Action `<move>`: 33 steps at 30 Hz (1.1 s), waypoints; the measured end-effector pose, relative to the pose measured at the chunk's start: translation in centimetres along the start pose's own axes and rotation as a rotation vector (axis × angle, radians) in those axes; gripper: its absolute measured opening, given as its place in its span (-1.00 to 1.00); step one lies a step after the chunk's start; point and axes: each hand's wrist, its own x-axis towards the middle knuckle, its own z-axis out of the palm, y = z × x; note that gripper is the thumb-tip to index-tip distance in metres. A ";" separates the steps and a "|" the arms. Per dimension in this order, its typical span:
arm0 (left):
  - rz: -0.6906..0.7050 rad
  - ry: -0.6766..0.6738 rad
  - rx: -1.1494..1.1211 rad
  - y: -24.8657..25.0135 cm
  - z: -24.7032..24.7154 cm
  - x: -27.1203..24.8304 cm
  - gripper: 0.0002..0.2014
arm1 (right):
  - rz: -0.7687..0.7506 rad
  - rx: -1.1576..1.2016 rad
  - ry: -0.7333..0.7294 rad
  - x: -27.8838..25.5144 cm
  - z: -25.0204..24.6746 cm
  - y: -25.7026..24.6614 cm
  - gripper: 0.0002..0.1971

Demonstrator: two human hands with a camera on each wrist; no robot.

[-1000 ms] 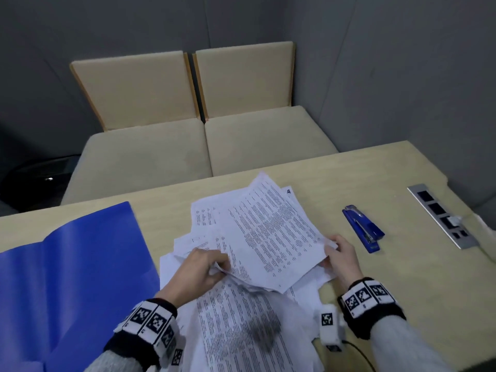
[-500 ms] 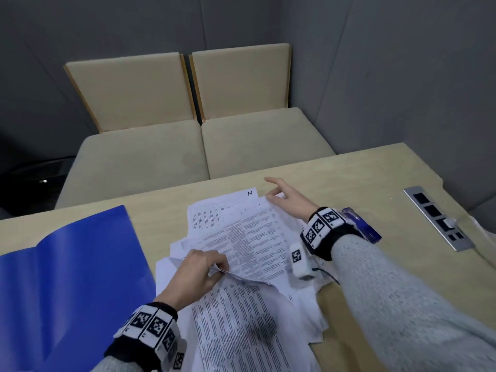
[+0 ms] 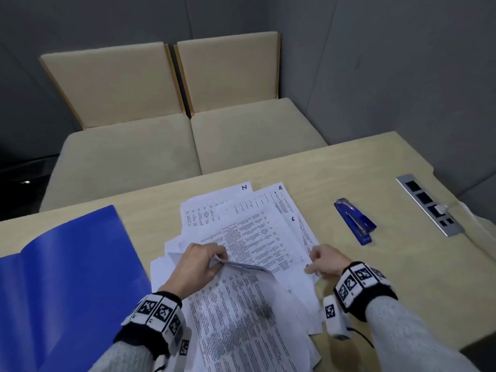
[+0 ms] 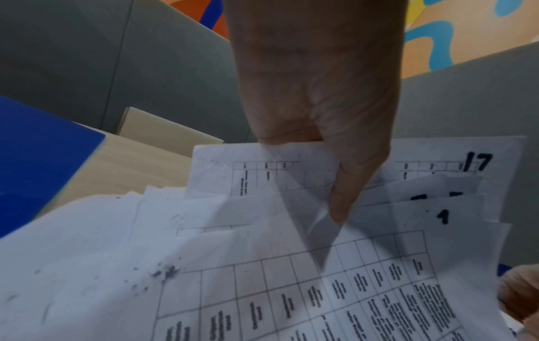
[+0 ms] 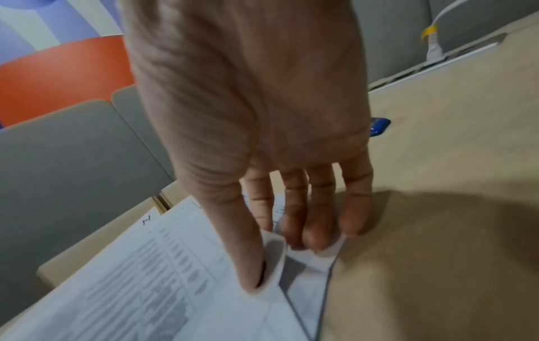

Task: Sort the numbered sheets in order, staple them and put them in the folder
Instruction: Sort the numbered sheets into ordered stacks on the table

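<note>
A loose pile of numbered printed sheets (image 3: 249, 237) lies on the table in front of me; corners marked 14, 4 and 6 show at the far side. My left hand (image 3: 200, 264) pinches the lifted edges of several sheets (image 4: 262, 184), where numbers 17 and 1 show. My right hand (image 3: 323, 260) pinches the right edge of the pile (image 5: 274, 260) between thumb and fingers. The open blue folder (image 3: 69, 269) lies to the left of the pile. The blue stapler (image 3: 354, 221) rests on the table to the right, apart from both hands.
A metal socket strip (image 3: 429, 205) is set into the wooden table (image 3: 389, 277) at the far right. Two beige cushioned seats (image 3: 188, 140) stand behind the table's far edge, against grey walls.
My right hand has come back from the far corner of the pile to its near right edge and now pinches it. The left hand keeps its hold on the lifted sheets.
</note>
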 end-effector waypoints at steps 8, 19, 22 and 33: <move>-0.056 0.005 0.023 -0.1 -0.8 0.1 -0.92 | -0.067 -0.112 0.460 -0.1 -1.9 -2.7 -0.86; -0.152 -0.159 0.046 0.7 -3.0 2.5 -0.90 | -0.480 0.178 0.557 1.1 -6.8 -10.1 -0.79; -0.204 -0.258 0.029 0.4 -3.6 4.2 -0.84 | -0.560 -0.005 0.391 1.6 -7.6 -13.1 -0.78; -0.079 0.086 0.344 0.2 2.3 1.9 -0.52 | -0.186 0.268 0.225 3.1 1.2 -10.2 -0.53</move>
